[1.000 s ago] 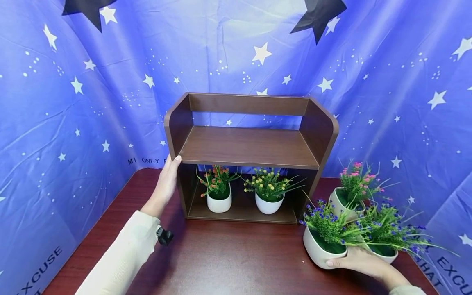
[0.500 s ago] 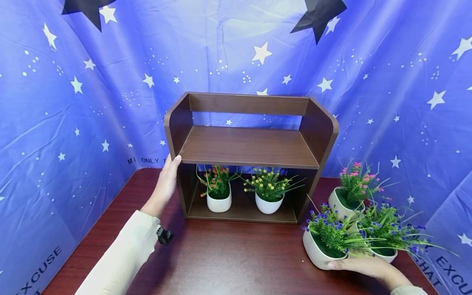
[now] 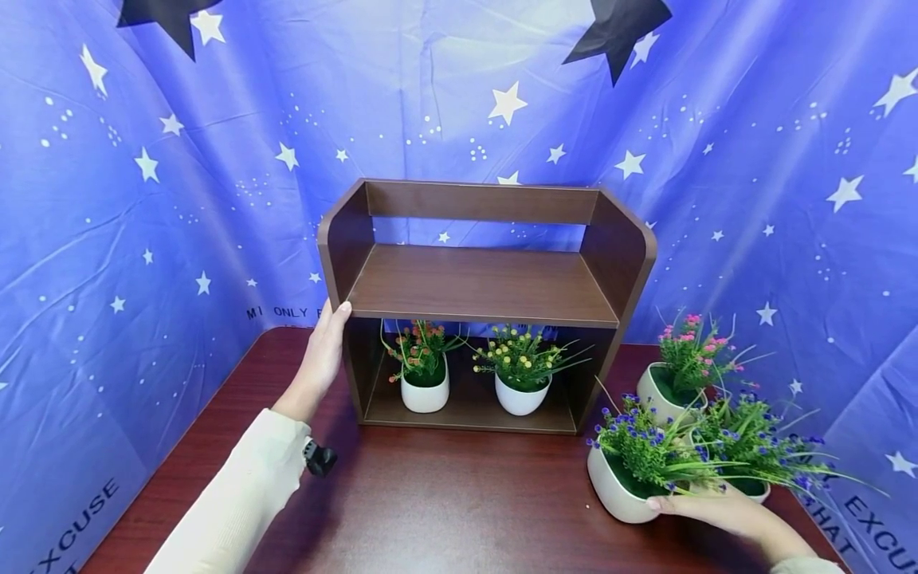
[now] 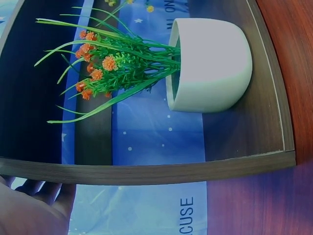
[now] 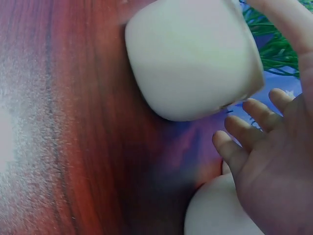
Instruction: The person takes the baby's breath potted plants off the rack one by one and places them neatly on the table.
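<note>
My left hand (image 3: 324, 351) rests against the left side panel of a brown two-tier shelf (image 3: 473, 283), thumb tip at its front edge. In the left wrist view, the panel partly hides its fingers. On the lower tier sit a white pot with orange flowers (image 3: 425, 391) and a white pot with yellow flowers (image 3: 522, 395). My right hand (image 3: 724, 510) is beside a white pot with blue-purple flowers (image 3: 620, 490) standing on the table. In the right wrist view, its fingers (image 5: 259, 115) are spread and apart from that pot.
Behind that pot, at the right of the brown-red table (image 3: 459, 494), stand a pot with pink flowers (image 3: 670, 395) and another with blue flowers (image 3: 749, 486). A blue star-printed curtain (image 3: 237, 199) surrounds the table at the back and sides.
My right hand has drawn slightly to the right, off the blue-purple flower pot, whose blooms shifted a little. The left hand and shelf stay as they were.
</note>
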{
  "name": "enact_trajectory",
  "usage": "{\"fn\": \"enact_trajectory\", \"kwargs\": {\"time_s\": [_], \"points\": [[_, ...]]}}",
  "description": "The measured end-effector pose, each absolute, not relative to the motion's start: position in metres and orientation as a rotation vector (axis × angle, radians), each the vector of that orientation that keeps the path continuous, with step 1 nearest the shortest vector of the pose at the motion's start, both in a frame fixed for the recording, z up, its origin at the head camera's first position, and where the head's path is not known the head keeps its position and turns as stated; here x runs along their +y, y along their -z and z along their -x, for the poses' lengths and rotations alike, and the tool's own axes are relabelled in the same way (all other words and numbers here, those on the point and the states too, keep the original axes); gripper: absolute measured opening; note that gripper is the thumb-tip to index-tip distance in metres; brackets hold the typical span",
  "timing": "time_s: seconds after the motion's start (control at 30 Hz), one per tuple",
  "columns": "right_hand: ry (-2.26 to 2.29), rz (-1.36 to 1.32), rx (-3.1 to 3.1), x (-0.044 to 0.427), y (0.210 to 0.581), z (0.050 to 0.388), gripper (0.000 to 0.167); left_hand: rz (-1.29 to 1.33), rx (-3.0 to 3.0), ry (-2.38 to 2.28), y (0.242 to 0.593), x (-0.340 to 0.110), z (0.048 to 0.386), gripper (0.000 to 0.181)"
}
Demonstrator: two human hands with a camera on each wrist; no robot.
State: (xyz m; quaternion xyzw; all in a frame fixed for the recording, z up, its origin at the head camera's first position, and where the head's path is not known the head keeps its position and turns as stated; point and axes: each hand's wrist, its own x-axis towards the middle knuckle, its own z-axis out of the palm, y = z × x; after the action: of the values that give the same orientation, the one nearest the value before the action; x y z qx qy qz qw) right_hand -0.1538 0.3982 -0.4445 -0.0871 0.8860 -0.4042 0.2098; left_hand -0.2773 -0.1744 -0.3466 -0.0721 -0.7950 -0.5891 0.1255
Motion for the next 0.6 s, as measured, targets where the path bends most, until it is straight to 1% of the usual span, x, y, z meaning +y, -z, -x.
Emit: {"fn": "enact_trajectory", "kwargs": {"time_s": [0.1,0.17,0.3,0.33,0.47,0.6], "points": [[1.231,0.292,2.468,0.399,0.439,0.154,0.032,0.213,-2.314,1.693,0.354,-0.177,0.282,0.065],[1.209,0.289,2.563,0.399,0.435,0.155,0.049,0.213,-2.313,1.684,0.355,-0.178,0.283,0.066],[1.058,0.185,2.755,0.402,0.427,0.157,0.092,0.215,-2.306,1.680,0.356,-0.178,0.283,0.068],[1.025,0.188,2.799,0.402,0.425,0.158,0.097,0.215,-2.305,1.681,0.356,-0.178,0.284,0.068],[1.076,0.312,2.846,0.403,0.419,0.159,0.097,0.214,-2.307,1.684,0.355,-0.178,0.284,0.068],[1.225,0.454,2.820,0.401,0.410,0.157,0.091,0.221,-2.307,1.678,0.355,-0.178,0.284,0.068]]}}
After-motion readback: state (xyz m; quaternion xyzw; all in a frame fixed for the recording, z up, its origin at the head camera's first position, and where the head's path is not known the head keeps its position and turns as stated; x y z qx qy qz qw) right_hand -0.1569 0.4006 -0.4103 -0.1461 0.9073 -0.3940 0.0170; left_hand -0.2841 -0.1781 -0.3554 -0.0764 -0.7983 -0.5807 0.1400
